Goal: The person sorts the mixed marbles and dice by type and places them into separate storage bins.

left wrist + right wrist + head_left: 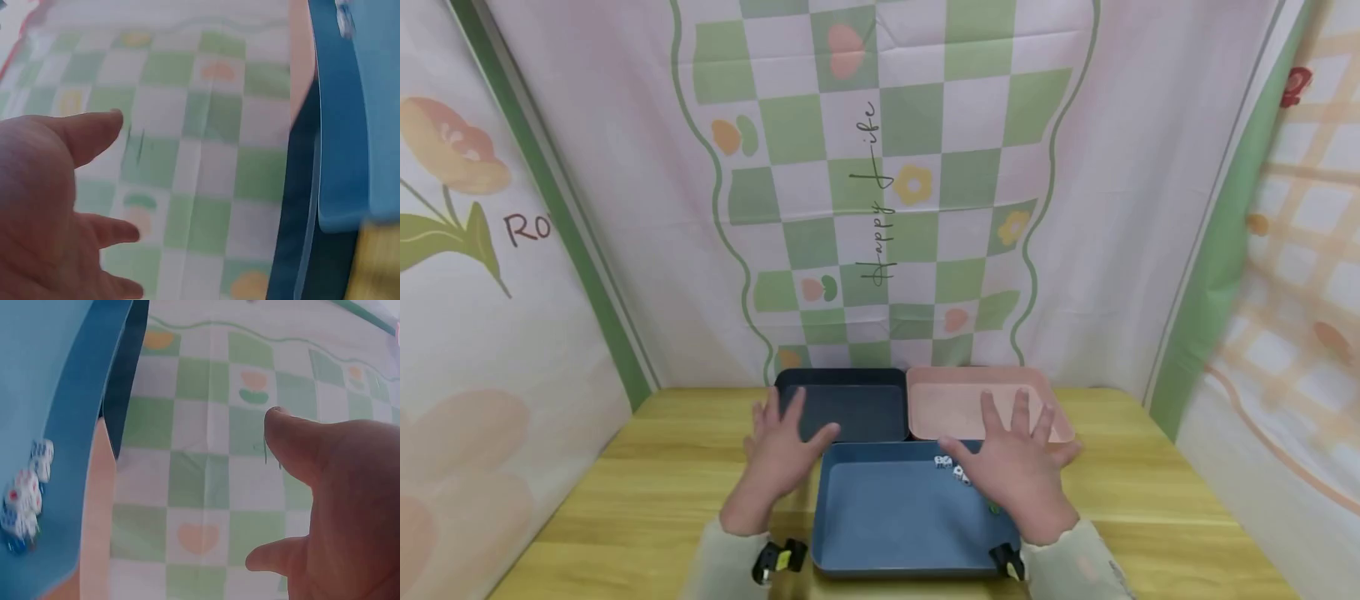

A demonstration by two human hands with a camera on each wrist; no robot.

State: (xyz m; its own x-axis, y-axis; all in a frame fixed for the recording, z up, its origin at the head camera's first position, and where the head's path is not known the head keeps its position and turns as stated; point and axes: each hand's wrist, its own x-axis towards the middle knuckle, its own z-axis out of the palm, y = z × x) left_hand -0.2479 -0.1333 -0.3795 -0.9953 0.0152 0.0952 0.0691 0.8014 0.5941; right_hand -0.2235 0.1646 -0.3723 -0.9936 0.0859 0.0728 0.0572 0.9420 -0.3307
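Note:
Fingers spread, my left hand hovers by the left edge of the blue tray, its fingertips overlapping the dark navy tray in the head view. My right hand is spread too, over the blue tray's right side, with its fingers in front of the pink tray. Neither hand holds anything. Several white dice lie in the blue tray near its far right corner, partly hidden by my right hand. A small green thing shows beside that hand. The right wrist view shows the dice clustered together.
The navy and pink trays stand side by side behind the blue one, on a wood-grain table. A checked curtain hangs close behind them. More printed cloth closes off the left and right sides.

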